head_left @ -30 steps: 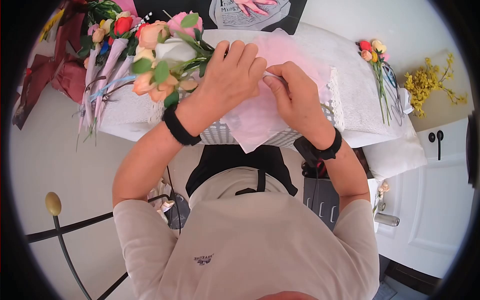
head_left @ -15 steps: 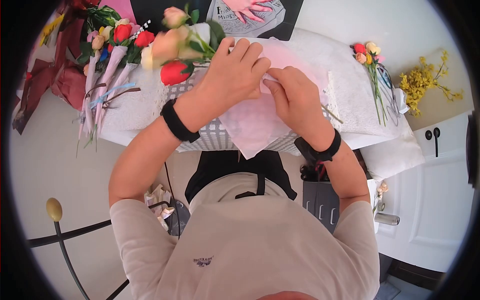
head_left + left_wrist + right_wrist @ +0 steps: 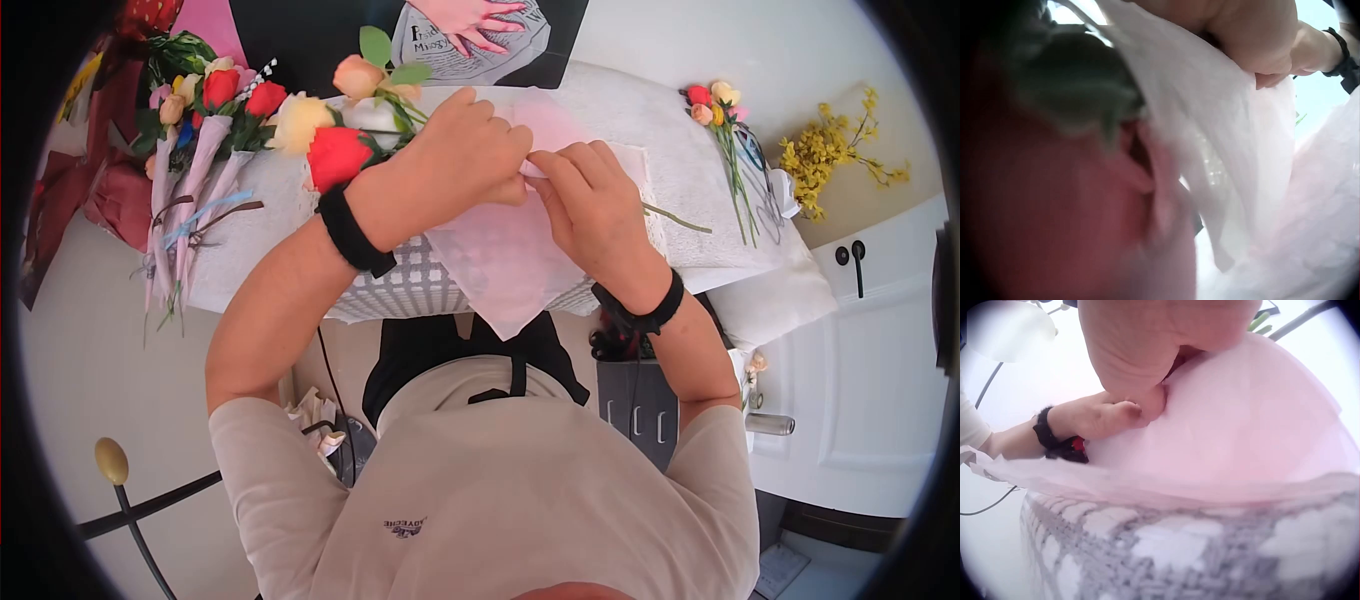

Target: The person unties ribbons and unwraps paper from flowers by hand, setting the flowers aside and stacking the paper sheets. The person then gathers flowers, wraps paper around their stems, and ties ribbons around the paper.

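Note:
In the head view, the left hand (image 3: 455,160) has its fingers curled round the flower stems and pale pink paper. A red rose (image 3: 338,158), a cream flower (image 3: 300,124), a peach rose (image 3: 357,77) and a white bloom stick out at its left. The right hand (image 3: 600,215) pinches a fold of the pink paper (image 3: 500,265) between thumb and fingers, close beside the left fingertips. Paper hangs in a point over the table's front edge. A stem (image 3: 678,217) shows right of the right hand. In the left wrist view, the paper (image 3: 1210,106) curves beside a blurred red-pink bloom (image 3: 1079,212).
Wrapped flowers (image 3: 205,160) lie at the table's left, by dark red wrapping (image 3: 115,205). Loose flowers with long stems (image 3: 740,185) lie on the right, near yellow blossoms (image 3: 835,155). A grey-and-white woven cloth (image 3: 395,285) covers the table's front.
The blooms have turned about their stems, bringing the red rose to the front. Both hands stay together on the paper. The stem at right shows longer, and the head view has shifted slightly.

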`<state>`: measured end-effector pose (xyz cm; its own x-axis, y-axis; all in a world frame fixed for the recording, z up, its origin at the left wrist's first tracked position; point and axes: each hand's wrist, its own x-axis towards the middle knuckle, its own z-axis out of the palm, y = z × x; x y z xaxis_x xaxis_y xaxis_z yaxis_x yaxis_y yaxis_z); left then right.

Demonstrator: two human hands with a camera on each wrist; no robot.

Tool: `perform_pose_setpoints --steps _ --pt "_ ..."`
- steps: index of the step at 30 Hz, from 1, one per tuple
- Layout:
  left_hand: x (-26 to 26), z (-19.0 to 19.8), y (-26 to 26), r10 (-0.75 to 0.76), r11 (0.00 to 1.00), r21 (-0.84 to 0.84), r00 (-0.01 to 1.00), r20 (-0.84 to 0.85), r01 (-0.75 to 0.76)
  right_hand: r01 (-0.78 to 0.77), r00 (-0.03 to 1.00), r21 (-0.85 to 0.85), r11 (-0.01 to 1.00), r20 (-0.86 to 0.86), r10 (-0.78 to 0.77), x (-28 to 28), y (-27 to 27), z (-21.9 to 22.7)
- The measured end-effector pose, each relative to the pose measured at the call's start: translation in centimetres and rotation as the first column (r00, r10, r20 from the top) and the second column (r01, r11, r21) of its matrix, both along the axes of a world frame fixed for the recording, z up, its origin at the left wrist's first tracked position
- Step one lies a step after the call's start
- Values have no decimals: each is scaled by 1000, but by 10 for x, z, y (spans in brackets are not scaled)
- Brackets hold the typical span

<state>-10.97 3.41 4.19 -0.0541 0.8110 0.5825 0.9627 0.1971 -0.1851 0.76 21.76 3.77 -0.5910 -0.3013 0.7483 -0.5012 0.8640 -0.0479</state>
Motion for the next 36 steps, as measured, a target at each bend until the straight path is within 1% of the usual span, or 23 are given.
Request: perform_pose_setpoints --steps 2,3,4,5,7,11,13,14,15,16,17,19,20,21,23,25,27,29,31,32,33,34,36 --pt "-1 1 8 65 993 97 997 -36 -61 13 1000 -17 1000 12 -13 -3 3 -2" --pt "-2 -1 13 59 994 100 998 -37 -55 23 995 -110 994 101 -12 -4 5 -3" --pt "-1 -4 18 96 974 219 985 -142 -64 41 982 -204 978 190 -2 -5 6 -3" --pt "-1 -7 21 147 940 336 960 -240 -60 46 982 -203 978 190 -7 -4 6 0" --pt "2 -7 19 163 943 322 958 -236 -81 115 901 -496 861 416 120 1 0 12" --pt "-1 -11 14 190 957 254 966 -177 -142 118 879 -469 875 460 128 -4 0 12" --pt "-7 -14 14 171 962 240 972 -160 -130 6 983 -219 976 180 34 -9 1 6" --pt "-9 -15 13 151 967 225 978 -146 -116 6 983 -221 975 179 35 -11 0 5" --pt "-10 -14 11 150 968 223 978 -147 -115 0 994 -157 988 106 17 -12 -1 4" --pt "-10 -14 8 136 982 144 987 -85 -123 1 999 -92 996 33 2 -12 0 3" --pt "-9 -13 7 124 990 64 992 -21 -122 5 999 -94 996 35 -2 -12 1 3" --pt "-6 -9 7 115 993 13 992 59 -116 2 1000 -26 1000 24 -1 -12 3 2" --pt "-6 -8 8 114 993 -36 984 137 -111 3 1000 -26 1000 25 -2 -13 6 1" --pt "-6 -8 12 113 993 -36 984 137 -109 -3 998 -67 998 64 7 -14 8 -1" --pt "-6 -9 22 155 955 284 966 -207 -92 -3 994 -109 994 104 15 -12 10 -2" --pt "-3 -13 24 194 943 312 951 -242 -113 82 922 -436 896 375 98 -9 9 -2" --pt "-1 -16 22 240 930 341 932 -271 -141 89 906 -449 889 407 115 -7 8 0" --pt "-2 -13 18 232 952 250 948 -218 -175 95 892 -462 882 432 130 -7 8 0" --pt "-5 -12 16 197 966 204 961 -194 -157 23 980 -224 974 199 22 -10 10 -4" --pt "-9 -11 15 163 978 157 972 -167 -137 23 980 -224 974 197 22 -11 9 -3" --pt "-13 -11 13 163 978 157 972 -169 -137 5 994 -166 986 111 14 -11 7 -1" --pt "-18 -11 12 96 991 109 989 -113 -84 -7 1000 -106 994 24 10 -11 6 1" --pt "-19 -10 13 29 998 61 998 -52 -25 3 1000 -79 997 11 -3 -10 5 0"
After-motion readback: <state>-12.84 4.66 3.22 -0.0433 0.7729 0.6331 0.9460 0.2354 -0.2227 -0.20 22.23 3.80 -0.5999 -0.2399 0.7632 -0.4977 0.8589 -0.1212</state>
